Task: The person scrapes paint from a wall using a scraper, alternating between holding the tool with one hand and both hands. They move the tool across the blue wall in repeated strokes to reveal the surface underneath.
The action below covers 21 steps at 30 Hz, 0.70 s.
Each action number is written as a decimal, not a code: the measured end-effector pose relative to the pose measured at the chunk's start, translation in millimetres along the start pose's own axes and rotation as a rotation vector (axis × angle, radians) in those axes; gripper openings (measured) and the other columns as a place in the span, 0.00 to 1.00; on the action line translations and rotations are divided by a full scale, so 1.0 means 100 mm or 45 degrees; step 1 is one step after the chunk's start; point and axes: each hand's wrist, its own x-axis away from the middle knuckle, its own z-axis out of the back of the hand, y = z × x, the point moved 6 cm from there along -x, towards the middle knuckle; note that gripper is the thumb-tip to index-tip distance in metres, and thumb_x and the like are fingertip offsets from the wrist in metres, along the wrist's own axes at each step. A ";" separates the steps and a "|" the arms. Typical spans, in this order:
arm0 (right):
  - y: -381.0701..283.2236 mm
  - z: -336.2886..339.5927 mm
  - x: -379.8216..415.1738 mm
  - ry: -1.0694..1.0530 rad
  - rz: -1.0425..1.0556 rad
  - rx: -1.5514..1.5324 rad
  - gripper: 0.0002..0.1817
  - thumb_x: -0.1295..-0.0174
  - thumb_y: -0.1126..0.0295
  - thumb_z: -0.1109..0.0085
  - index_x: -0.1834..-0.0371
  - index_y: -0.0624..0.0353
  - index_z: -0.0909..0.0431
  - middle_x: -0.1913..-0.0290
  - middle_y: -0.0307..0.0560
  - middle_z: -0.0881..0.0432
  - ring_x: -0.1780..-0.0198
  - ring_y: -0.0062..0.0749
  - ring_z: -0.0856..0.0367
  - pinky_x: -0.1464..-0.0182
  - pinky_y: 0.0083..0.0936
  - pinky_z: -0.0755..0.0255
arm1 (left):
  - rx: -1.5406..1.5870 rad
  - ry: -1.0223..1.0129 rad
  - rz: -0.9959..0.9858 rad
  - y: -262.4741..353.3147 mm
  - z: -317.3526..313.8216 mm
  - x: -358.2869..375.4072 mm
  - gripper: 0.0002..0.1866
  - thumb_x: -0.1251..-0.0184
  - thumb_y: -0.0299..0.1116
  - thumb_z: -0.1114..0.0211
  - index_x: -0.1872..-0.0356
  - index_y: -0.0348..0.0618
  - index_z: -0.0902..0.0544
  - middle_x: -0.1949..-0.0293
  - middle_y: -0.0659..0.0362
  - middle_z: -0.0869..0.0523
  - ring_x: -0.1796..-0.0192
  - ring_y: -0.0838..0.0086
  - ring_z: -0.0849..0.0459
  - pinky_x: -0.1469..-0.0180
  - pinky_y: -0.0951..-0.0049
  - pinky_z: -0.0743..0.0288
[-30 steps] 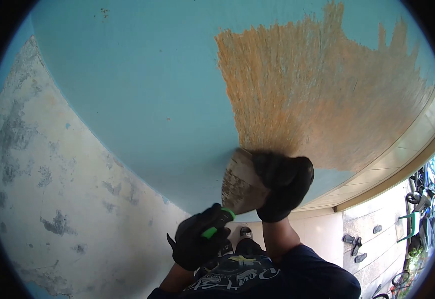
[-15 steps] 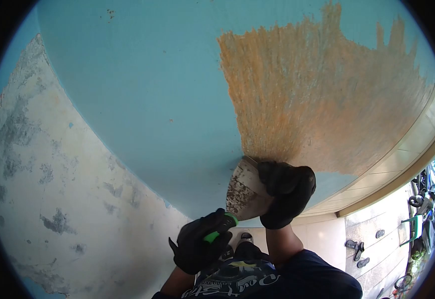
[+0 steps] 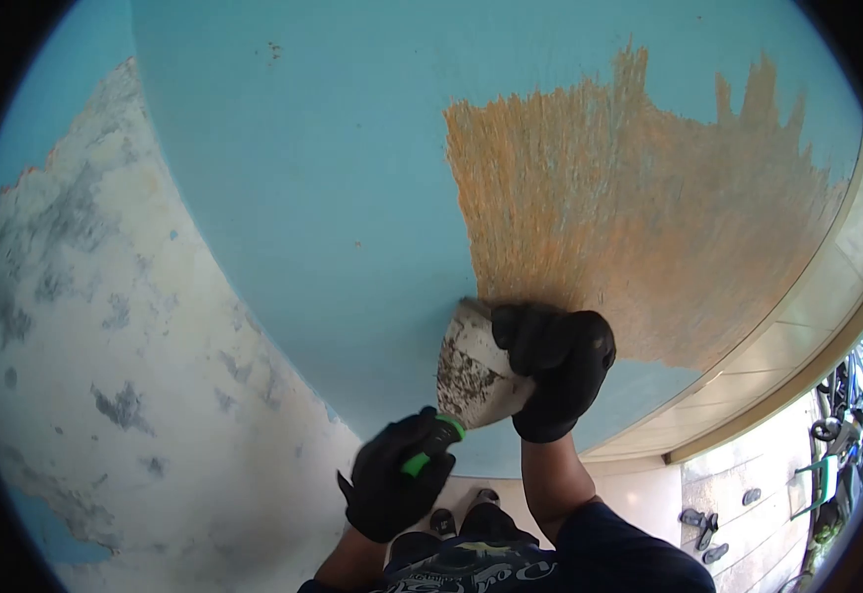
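Observation:
A wide metal scraper [image 3: 471, 371] with a green and black handle rests with its blade edge against a light blue painted wall [image 3: 323, 198]. My left hand [image 3: 392, 484], in a black glove, grips the handle low in the view. My right hand [image 3: 555, 366], also gloved in black, presses on the back of the blade near its upper right. Just above the blade lies a large scraped patch [image 3: 629, 208] where orange-brown shows through the blue paint.
A weathered white and grey wall [image 3: 105, 376] with flaking paint fills the left side. A cream ledge [image 3: 777, 346] runs along the wall's right edge. Far below at the lower right are floor tiles with sandals [image 3: 703, 524] and parked bicycles [image 3: 842, 445].
The view has shifted, so the scraped patch and grey wall sit further right and lower. The scraper and both hands have moved slightly left along the wall.

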 end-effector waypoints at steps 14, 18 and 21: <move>-0.96 0.73 1.17 -0.109 -0.699 0.914 0.51 0.42 0.72 0.37 0.20 0.59 0.62 0.21 0.62 0.48 0.22 0.52 0.45 0.26 0.45 0.45 | 1.366 -0.671 0.786 -0.56 -1.16 1.26 0.27 0.21 0.40 0.50 0.28 0.39 0.36 0.34 0.51 0.26 0.37 0.63 0.24 0.35 0.63 0.30; -1.06 0.79 1.12 -0.479 -1.016 1.209 0.49 0.42 0.71 0.33 0.21 0.59 0.55 0.22 0.61 0.45 0.23 0.49 0.41 0.26 0.41 0.43 | 0.882 -0.863 0.781 -0.21 -1.57 0.90 0.42 0.46 0.63 0.43 0.41 0.36 0.31 0.47 0.51 0.23 0.48 0.63 0.22 0.42 0.64 0.28; -1.04 0.86 1.25 -0.524 -1.152 0.973 0.47 0.41 0.71 0.35 0.21 0.65 0.54 0.22 0.55 0.44 0.23 0.42 0.42 0.27 0.39 0.43 | -0.042 -0.975 0.735 -0.29 -1.67 0.87 0.12 0.25 0.38 0.43 0.56 0.39 0.22 0.63 0.55 0.16 0.64 0.64 0.17 0.54 0.66 0.22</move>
